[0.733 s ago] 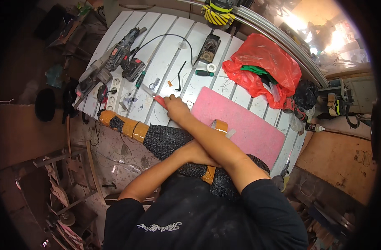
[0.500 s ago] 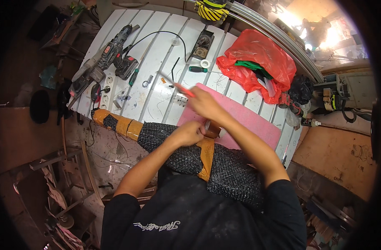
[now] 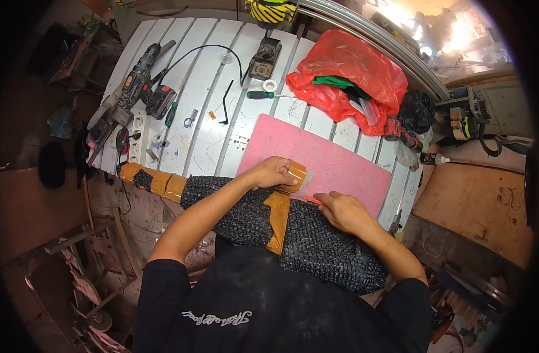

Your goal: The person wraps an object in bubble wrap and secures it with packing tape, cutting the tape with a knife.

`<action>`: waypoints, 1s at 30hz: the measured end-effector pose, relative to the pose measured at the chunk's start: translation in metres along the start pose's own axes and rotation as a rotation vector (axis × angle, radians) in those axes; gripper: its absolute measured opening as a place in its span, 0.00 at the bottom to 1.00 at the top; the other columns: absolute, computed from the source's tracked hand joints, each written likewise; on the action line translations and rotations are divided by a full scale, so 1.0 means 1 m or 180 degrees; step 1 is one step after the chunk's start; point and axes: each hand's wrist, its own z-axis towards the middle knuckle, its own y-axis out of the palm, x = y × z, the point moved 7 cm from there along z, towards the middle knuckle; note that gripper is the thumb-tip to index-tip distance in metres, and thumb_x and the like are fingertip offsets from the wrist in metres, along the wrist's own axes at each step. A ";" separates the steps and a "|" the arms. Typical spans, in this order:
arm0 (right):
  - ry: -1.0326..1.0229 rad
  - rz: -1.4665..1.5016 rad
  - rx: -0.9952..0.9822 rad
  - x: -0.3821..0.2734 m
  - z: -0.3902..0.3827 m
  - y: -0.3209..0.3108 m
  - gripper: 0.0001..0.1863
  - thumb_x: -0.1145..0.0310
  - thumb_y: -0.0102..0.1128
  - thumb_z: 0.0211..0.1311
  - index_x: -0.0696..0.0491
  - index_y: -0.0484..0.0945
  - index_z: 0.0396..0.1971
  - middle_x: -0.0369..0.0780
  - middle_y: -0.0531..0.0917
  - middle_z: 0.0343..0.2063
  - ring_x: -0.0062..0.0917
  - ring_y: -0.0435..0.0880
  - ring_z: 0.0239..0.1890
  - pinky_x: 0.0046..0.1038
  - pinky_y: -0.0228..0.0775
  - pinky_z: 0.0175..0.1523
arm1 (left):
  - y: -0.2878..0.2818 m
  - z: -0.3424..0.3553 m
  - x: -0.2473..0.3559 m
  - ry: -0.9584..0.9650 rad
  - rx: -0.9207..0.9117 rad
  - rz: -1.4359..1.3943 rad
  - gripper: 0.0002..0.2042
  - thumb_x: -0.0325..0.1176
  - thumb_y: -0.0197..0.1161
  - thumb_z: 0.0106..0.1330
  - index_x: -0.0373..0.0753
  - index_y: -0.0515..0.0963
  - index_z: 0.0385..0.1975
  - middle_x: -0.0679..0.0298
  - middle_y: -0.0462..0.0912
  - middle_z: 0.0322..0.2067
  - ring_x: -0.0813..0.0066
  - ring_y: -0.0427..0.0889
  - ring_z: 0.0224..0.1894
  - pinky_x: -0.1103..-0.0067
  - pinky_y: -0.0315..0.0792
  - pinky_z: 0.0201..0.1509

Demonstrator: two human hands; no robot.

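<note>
My left hand is closed around a roll of brown packing tape. A strip of tape runs from below the roll across a long bundle wrapped in black bubble wrap, which lies along the near edge of the table in front of me. Gripped in my right hand is a red-handled cutter knife, low beside the roll and close to the strip; its blade is hard to make out. More brown tape covers the bundle's narrow left end.
Beneath the roll lies a pink foam sheet on the white slatted table. A red plastic bag sits at the far right. Cordless tools and a power strip are at the left, a green-handled screwdriver farther back.
My right hand has come down and toward me with the cutter knife, from above the pink sheet to beside the tape roll. The roll now shows more fully in my left hand.
</note>
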 end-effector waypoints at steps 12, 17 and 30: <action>0.0215 -0.0253 -0.0001 0.027 0.008 0.029 0.15 0.67 0.57 0.67 0.54 0.78 0.52 0.50 0.83 0.37 0.51 0.85 0.39 0.49 0.78 0.45 | -0.022 0.004 0.011 0.0487 0.0346 -0.0227 0.20 0.25 0.68 0.69 0.31 0.74 0.59 0.59 0.87 0.47 0.76 0.86 0.48 0.78 0.79 0.55; 0.0128 -0.0088 0.0584 0.079 0.014 0.025 0.23 0.71 0.59 0.62 0.55 0.75 0.58 0.49 0.82 0.42 0.49 0.82 0.47 0.45 0.76 0.52 | -0.045 -0.011 0.032 0.0485 0.0868 0.0064 0.20 0.28 0.69 0.68 0.32 0.76 0.57 0.61 0.87 0.42 0.77 0.86 0.44 0.79 0.79 0.51; -0.0057 0.1303 -0.1345 0.022 0.091 0.099 0.29 0.54 0.45 0.77 0.56 0.70 0.69 0.53 0.73 0.67 0.46 0.69 0.72 0.38 0.59 0.75 | -0.082 -0.038 0.037 0.0044 0.1372 -0.1362 0.21 0.39 0.65 0.72 0.34 0.75 0.59 0.53 0.83 0.51 0.63 0.86 0.51 0.69 0.82 0.58</action>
